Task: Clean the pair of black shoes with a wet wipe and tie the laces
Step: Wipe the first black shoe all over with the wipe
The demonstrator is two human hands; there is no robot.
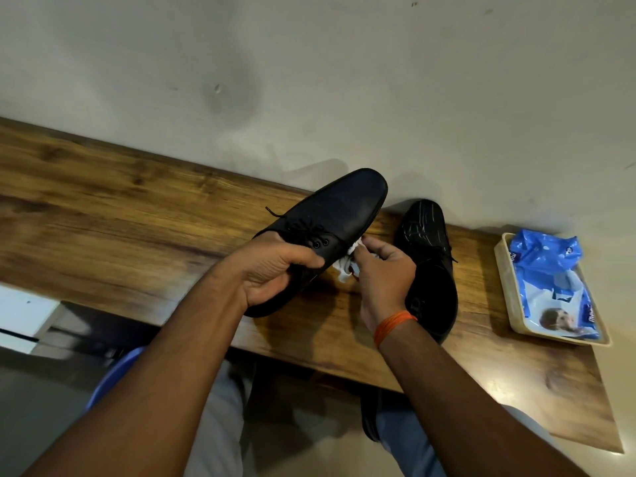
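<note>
Left hand: the left hand (272, 270) is curled round the heel end of a black lace-up shoe (330, 225), thumb lying over the collar, holding it up off the wooden table (120, 215) with the toe pointing away toward the wall (309, 80).
Right hand: the right hand (385, 273) pinches a crumpled white wet wipe (344, 266) between thumb and fingertips, pressed against the side of the held shoe near the eyelets.
Wrist: an orange thread band (392, 327) circles the right wrist.
Laces: the held shoe's black laces (296, 223) hang loose and untied, one end sticking out to the left.
Second shoe: the other black shoe (430, 263) stands on the table just right of the right hand, its toe marked with pale streaks.
Tray: near the table's right end sits a cream plastic tray (506, 280), well apart from the shoes.
Pack: a blue and white wet wipe pack (550, 280) lies in that tray.
</note>
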